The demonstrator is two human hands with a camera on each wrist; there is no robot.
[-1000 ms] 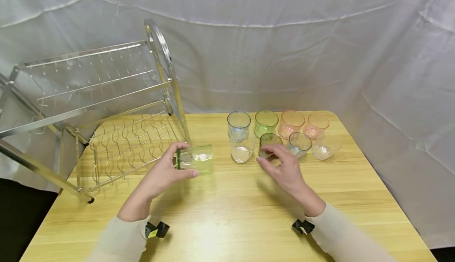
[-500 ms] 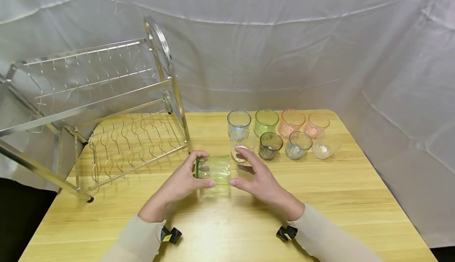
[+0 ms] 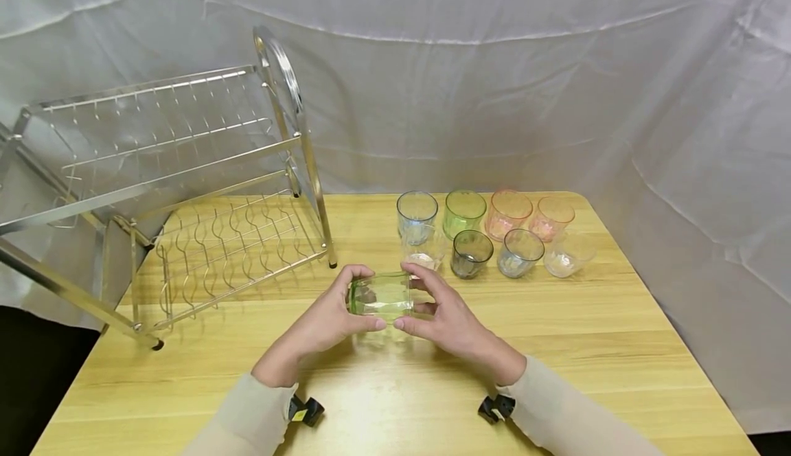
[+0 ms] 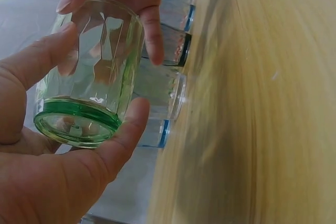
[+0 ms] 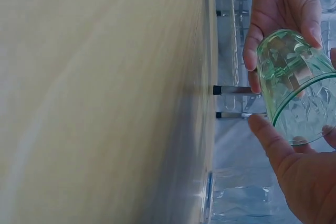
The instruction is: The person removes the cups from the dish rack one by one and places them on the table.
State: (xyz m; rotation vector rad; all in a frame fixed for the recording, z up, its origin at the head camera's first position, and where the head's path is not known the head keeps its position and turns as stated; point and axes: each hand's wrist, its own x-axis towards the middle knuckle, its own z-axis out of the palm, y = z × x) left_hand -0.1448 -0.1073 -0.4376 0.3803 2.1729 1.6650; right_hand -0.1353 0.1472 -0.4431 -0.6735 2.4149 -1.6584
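Observation:
A pale green drinking glass [image 3: 383, 294] lies sideways between both hands, above the table. My left hand [image 3: 330, 320] grips its base end, the thumb on the near side and fingers round the far side. At the rim end, my right hand [image 3: 450, 315] holds it with thumb and fingers spread across the mouth. The left wrist view shows the thick green base [image 4: 76, 121] toward the left palm. From the right wrist, the green rim [image 5: 299, 92] faces the right hand. Behind the right fingers stands a clear glass [image 3: 423, 253], partly hidden.
Several glasses stand in two rows at the back right, among them a blue one [image 3: 417, 221], a green one [image 3: 464, 217], a pink one [image 3: 508, 217] and a dark one [image 3: 472, 257]. A two-tier metal dish rack [image 3: 235, 288] occupies the left. Pale cloth [image 3: 494, 112] hangs behind the table.
The left hand has carried the green glass rightward. The right hand has left the dark glass, moved left, and now holds the green glass's rim end.

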